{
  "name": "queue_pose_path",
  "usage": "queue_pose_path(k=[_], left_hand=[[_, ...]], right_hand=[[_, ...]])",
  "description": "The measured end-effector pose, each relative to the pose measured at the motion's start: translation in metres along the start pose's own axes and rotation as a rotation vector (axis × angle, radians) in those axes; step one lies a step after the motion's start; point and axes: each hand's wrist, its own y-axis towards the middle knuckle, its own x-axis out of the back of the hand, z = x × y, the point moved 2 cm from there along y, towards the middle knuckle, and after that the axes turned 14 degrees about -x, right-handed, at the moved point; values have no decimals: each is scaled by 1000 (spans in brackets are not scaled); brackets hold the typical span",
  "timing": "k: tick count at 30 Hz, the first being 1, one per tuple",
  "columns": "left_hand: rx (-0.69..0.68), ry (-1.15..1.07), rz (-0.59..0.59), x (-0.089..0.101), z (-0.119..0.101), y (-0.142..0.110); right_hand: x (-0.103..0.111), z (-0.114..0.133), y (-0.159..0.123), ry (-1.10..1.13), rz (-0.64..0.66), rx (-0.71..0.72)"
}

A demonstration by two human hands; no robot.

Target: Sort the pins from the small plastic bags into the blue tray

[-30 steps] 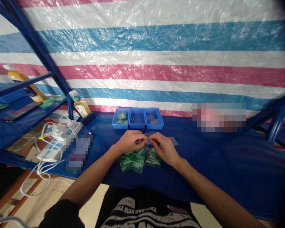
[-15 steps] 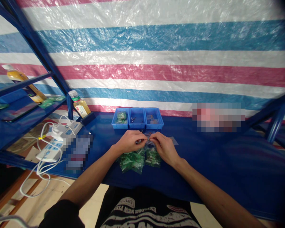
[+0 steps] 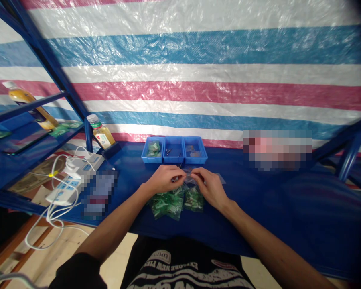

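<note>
My left hand (image 3: 164,179) and my right hand (image 3: 207,188) meet in front of me, their fingertips pinching a small transparent plastic bag (image 3: 189,177). A tiny dark metal piece (image 3: 176,179) shows at my left fingertips, though its shape is too small to tell. Just below my hands lies a heap of green-printed small packets (image 3: 168,204), with a second bunch (image 3: 194,199) beside it. A flat transparent bag (image 3: 220,179) lies past my right fingers. A blue plastic tray with three compartments (image 3: 173,149) stands beyond my hands, holding green packets, small dark metal pieces and small bags.
A blue cloth covers the table (image 3: 258,204), backed by a striped tarpaulin (image 3: 198,80). To the left are a power strip (image 3: 75,184) with white cables, a small bottle (image 3: 100,131) and a blue metal shelf (image 3: 33,136) holding a bottle and a phone.
My hands have shifted only slightly, staying together over the transparent bag. The tray and green packets have not moved.
</note>
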Motion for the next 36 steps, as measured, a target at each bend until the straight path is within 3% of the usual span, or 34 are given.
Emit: queue_pose_path(k=[10,30,33,36], left_hand=[[6,5,-7,-3,2,-2],[23,0,1,-1,1,-2],[121,1,-92,-4,6,-4],[386,24,-321,-4,19,-10]], right_hand=[[0,3,0,20,10,59],[1,-2,1,-66,-12,-67],[4,-1,1,-52,-7,-100],[6,2,0,-26,6,-117]])
